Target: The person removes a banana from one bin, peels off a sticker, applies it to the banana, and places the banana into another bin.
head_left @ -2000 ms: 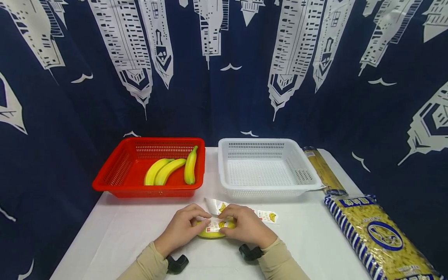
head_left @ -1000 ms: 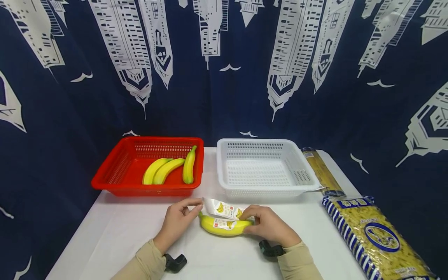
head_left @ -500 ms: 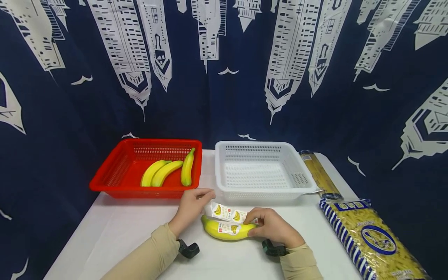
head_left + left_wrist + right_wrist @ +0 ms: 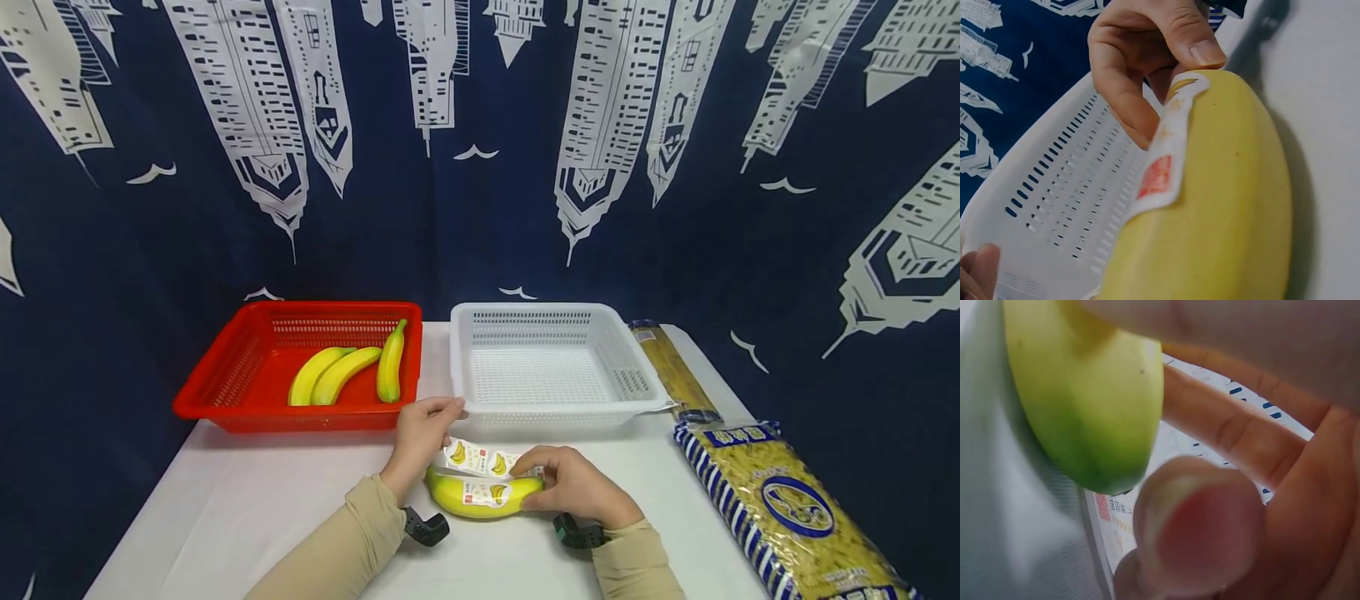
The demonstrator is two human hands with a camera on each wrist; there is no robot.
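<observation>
A yellow banana [image 4: 480, 497] lies crosswise on the table near its front, with a banana-printed sticker [image 4: 486, 493] on its upper side. Just behind it, a strip of similar stickers [image 4: 476, 458] lies along its length. My right hand [image 4: 581, 487] grips the banana's right end, thumb in front and fingers at the far side, overlapping the strip's right part. My left hand [image 4: 426, 437] is at the strip's left end, fingers reaching toward the white basket's near corner, with a gap between index finger and thumb. In the left wrist view, only its fingertips [image 4: 982, 269] show, apart from the banana.
A red basket [image 4: 247, 408] at the back left holds several bananas [image 4: 345, 375]. Beside it stands a white perforated basket [image 4: 555, 412]. On the right lie a large pasta bag [image 4: 795, 508] and a long, thin packet [image 4: 675, 367]. A patterned dark blue cloth hangs behind.
My hands have drawn apart from over the sticker on the banana, uncovering it. The right has shifted to the banana's right end; the left has moved back toward the white basket.
</observation>
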